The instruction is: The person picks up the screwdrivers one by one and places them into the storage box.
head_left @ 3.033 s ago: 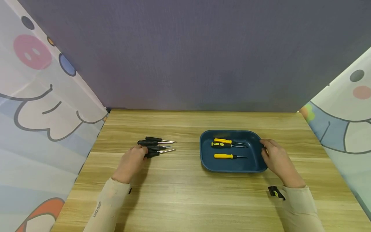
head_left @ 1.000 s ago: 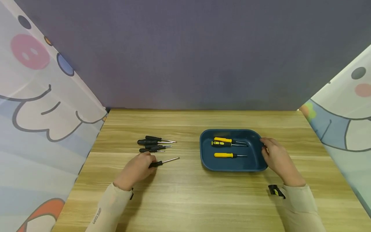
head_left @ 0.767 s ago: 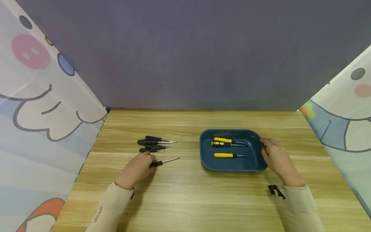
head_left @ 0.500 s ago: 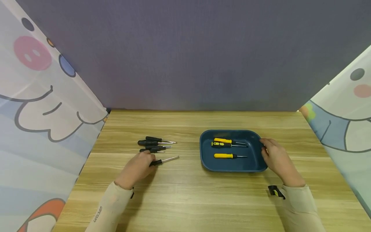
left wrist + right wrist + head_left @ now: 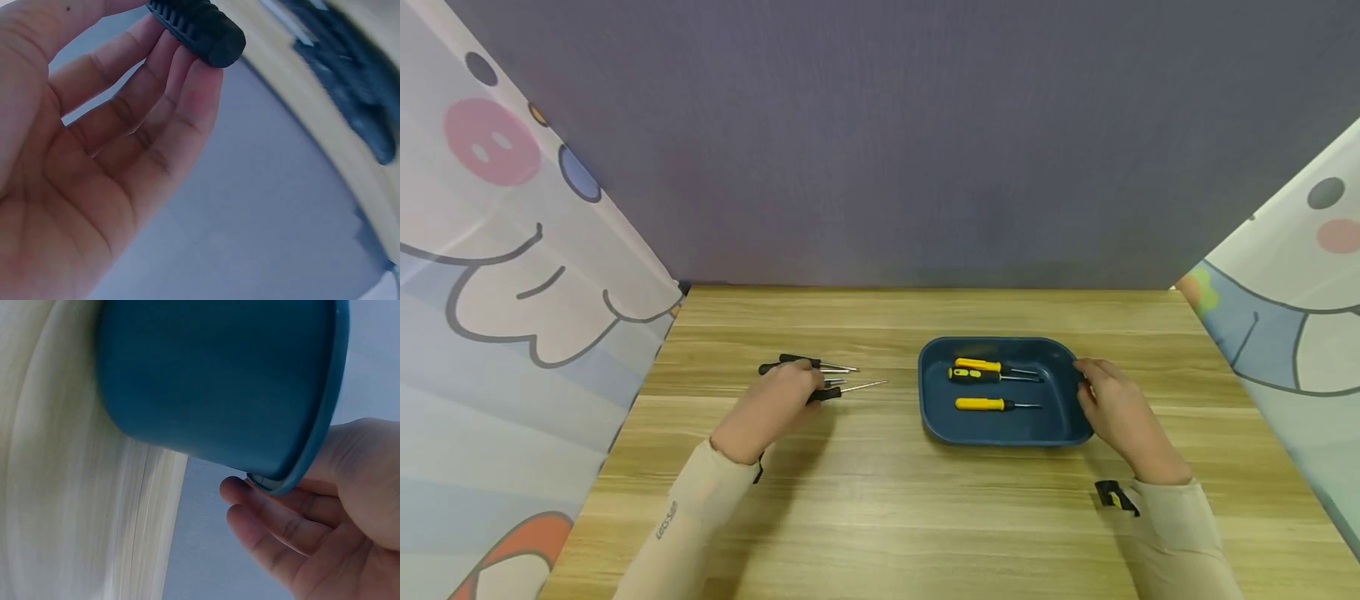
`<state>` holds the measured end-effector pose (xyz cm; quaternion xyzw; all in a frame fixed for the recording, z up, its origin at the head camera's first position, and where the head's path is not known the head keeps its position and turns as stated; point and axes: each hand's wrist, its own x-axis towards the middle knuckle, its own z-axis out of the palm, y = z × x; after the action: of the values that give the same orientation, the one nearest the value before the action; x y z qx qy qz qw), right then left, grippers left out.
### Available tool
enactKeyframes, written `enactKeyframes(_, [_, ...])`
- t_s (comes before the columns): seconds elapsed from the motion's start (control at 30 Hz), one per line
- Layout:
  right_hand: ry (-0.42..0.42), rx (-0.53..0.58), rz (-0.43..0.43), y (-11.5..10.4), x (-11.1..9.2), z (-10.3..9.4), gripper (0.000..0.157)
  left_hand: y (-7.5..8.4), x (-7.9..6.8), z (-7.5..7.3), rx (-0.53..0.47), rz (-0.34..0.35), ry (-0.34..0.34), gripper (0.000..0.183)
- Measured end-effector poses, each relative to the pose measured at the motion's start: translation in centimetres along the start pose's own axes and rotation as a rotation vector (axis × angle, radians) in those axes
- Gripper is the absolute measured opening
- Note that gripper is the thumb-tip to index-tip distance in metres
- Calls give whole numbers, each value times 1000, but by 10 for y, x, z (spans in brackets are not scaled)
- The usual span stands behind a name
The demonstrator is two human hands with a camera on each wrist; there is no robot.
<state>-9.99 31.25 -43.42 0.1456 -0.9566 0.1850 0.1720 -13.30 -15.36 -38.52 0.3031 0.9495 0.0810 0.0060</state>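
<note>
A: What is the left hand (image 5: pixel 775 408) holding?
B: A black screwdriver (image 5: pixel 827 394). The hand's grip is clamped on the handle, which is dark, ridged and rounded at the end; the thin metal shaft points right.
A: Where is it?
B: On the left, at the near side of some other black screwdrivers (image 5: pixel 800 358) with slim, shiny shafts, partly hidden by the hand.
A: And the right hand (image 5: pixel 1122 417)?
B: Its grip is closed on the rim of a dark blue tray (image 5: pixel 1007 429), at the right end. That's smooth-walled, rounded at the corners, with a raised lip.
A: Anything inside?
B: Two yellow-handled screwdrivers (image 5: pixel 979 404) and a black-and-yellow screwdriver (image 5: pixel 973 375) lying just beside the far one, all pointing right.
A: And around that?
B: A tabletop (image 5: pixel 865 508) of pale, streaky wood grain, a flat grey panel (image 5: pixel 880 142) at the far edge, and cartoon-printed fabric (image 5: pixel 497 275) left and right.
</note>
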Motion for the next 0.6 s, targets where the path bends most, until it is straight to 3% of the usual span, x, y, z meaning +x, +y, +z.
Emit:
enactKeyframes(0.33, [8, -4, 3, 0, -1, 0, 33, 41, 48, -22, 9, 43, -95, 10])
enactKeyframes(0.6, [16, -4, 1, 0, -1, 0, 33, 72, 92, -20, 26, 160, -103, 13])
